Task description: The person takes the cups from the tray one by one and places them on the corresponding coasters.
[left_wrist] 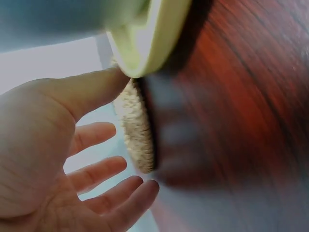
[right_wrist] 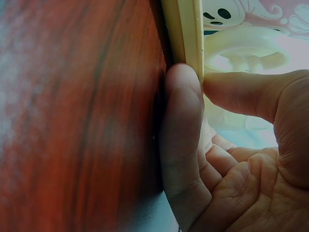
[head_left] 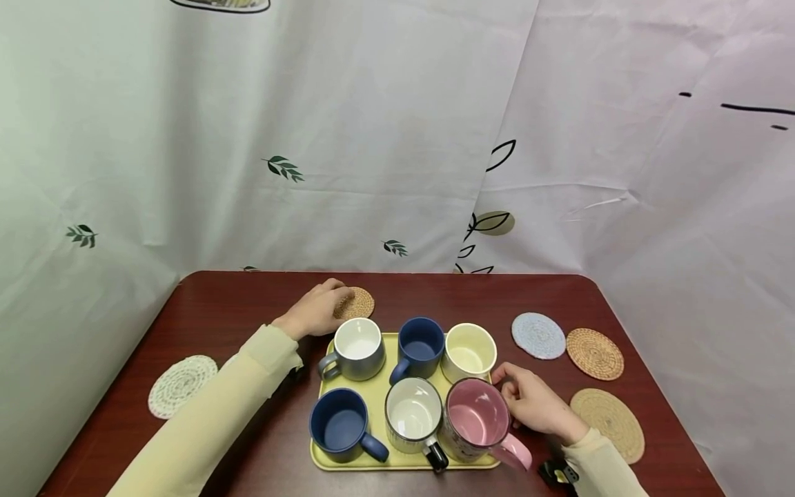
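Observation:
A yellow tray [head_left: 377, 400] lies on the table, bearing several mugs. At its back-left corner is my left hand [head_left: 317, 308], beside a grey mug [head_left: 360, 354] and a tan woven coaster [head_left: 357, 304]. In the left wrist view, the fingers [left_wrist: 99, 171] are spread apart, and the thumb's tip appears at the tray corner; whether it touches is unclear. My right hand [head_left: 533, 399] pinches the tray's right edge [right_wrist: 186, 34] between thumb and fingers, close to a pink mug [head_left: 478, 414] and a cream mug [head_left: 468, 352].
Two navy mugs [head_left: 339, 421] and a white mug [head_left: 413, 417] also stand on the tray. A pale blue coaster [head_left: 538, 335] and two tan coasters [head_left: 595, 354] lie at right. A white coaster [head_left: 181, 386] lies at left. White cloth [head_left: 373, 138] hangs behind the table.

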A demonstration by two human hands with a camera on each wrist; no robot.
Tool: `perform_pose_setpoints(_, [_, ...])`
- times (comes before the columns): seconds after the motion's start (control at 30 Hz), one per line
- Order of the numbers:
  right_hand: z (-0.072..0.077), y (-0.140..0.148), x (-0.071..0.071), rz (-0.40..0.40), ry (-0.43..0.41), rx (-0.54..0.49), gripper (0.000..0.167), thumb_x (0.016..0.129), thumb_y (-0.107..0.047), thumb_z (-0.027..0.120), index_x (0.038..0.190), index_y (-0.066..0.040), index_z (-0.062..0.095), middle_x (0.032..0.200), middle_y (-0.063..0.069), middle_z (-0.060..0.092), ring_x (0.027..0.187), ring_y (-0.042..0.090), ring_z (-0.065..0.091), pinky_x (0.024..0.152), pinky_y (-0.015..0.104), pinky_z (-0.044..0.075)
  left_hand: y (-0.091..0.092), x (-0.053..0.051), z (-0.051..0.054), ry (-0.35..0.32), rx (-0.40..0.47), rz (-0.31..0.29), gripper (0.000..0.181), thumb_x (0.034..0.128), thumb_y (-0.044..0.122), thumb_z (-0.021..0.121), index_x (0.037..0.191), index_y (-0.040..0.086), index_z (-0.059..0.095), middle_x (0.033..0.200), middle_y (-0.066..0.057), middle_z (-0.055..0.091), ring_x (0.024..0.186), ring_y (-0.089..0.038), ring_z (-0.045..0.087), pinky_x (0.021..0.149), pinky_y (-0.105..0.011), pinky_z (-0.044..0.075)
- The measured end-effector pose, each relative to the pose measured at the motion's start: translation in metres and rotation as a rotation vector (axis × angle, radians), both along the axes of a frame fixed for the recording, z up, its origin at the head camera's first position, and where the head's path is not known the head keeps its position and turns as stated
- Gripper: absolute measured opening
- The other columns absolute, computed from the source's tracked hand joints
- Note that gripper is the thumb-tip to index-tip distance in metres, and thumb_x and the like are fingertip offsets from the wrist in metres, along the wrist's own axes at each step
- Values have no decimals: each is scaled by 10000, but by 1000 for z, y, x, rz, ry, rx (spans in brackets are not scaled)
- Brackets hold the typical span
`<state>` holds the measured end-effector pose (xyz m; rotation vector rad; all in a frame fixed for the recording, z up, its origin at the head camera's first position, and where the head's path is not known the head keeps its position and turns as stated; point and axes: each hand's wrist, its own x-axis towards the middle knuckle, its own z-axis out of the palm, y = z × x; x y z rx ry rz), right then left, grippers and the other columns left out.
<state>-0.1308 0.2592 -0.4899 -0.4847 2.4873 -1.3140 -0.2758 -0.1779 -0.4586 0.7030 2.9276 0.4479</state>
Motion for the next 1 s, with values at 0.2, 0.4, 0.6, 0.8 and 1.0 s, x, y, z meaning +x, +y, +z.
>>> perform_pose_setpoints(0.2, [0,-1,0,3,1,2,240,906,98,527,1121,-1,567,622,-54,504,429,37,515,434,258,469,-13,15,7,46,24,22,643,916,375,767,1437,50,578,1496,-214,501,1365,-433,509,1132,-591,420])
perform_pose_setpoints(0.4, [2,0,1,-1,-3,2,236,895,94,534,1106,-4,570,619,-47,505,429,37,516,432,260,470,-30,37,11,104,20,40,634,906,385,772,1409,40,600,1487,-215,514,1356,-430,511,1119,-598,426])
perform_pose_setpoints(0.6, [2,-1,1,-5,-5,-1,241,891,91,537,1109,-3,572,621,-49,507,428,35,517,432,258,470,-48,62,11,149,-18,70,612,907,389,763,1403,65,609,1499,-211,506,1351,-434,511,1041,-612,484])
perform_pose_setpoints(0.8, [3,-1,1,-6,7,-4,241,875,94,533,1095,4,573,612,-61,499,423,21,511,422,253,461,-64,85,11,193,-47,82,600,907,374,772,1386,47,616,1471,-234,525,1316,-453,529,1032,-618,484])
perform_pose_setpoints(1.0, [3,-2,2,-14,15,20,244,870,107,517,1081,0,577,609,-69,477,421,7,503,422,249,465,-74,109,9,192,-64,107,638,885,404,790,1377,35,619,1462,-247,534,1311,-469,536,1022,-636,484])
